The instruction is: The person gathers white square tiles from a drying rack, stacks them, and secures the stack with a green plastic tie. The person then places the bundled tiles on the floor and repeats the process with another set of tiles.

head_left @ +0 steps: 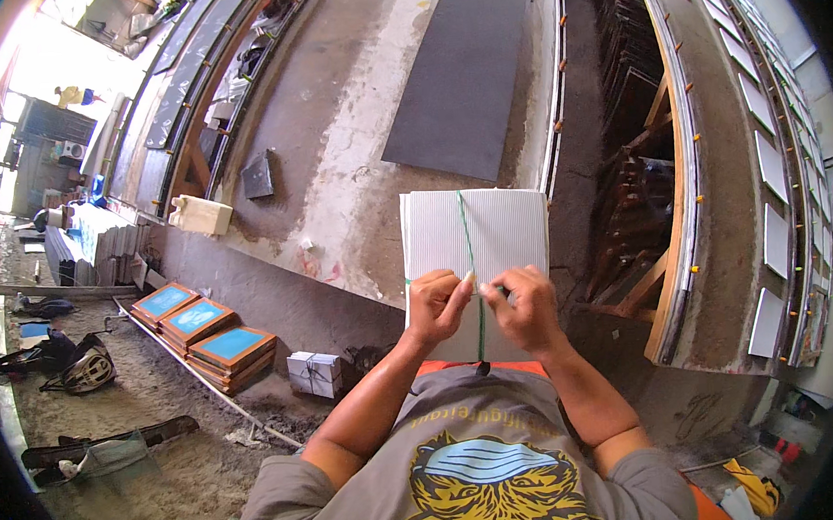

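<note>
A stack of white, finely ribbed sheets [433,226] rests upright against the table edge in front of my waist. Thin green string [465,228] runs lengthwise over it, and a bit of it shows at the left side. My left hand [438,306] is closed in a pinch on the string at the middle of the stack. Close beside it, my right hand [526,306] is closed too, fingers curled at the string; a small dark spot shows between its fingers. The string's ends are hidden by the fingers.
A long table with a dark grey sheet [462,76] lies ahead. Framed blue screens [236,343] are piled at the left, beside a tied white bundle [315,373]. A helmet [89,366] lies farther left. White panels [775,238] line the right-hand table.
</note>
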Demonstrator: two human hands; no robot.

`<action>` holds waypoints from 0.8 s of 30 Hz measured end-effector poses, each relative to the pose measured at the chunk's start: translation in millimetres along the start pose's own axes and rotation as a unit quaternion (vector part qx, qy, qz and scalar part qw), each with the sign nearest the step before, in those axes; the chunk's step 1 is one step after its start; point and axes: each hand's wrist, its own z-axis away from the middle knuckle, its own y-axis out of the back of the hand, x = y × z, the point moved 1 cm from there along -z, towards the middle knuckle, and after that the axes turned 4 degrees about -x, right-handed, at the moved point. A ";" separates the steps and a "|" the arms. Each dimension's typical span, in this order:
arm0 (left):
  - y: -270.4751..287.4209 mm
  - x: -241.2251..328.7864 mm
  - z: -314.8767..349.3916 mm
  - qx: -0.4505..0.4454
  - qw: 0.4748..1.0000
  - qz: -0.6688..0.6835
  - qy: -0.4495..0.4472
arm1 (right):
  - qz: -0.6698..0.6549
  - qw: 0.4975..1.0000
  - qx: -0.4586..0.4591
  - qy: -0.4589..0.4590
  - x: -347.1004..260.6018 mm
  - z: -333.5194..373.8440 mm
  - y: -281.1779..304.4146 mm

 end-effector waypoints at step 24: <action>50.2 -90.5 57.9 0.033 0.743 0.509 0.433 | -0.309 0.941 0.044 -0.133 21.6 9.5 -17.5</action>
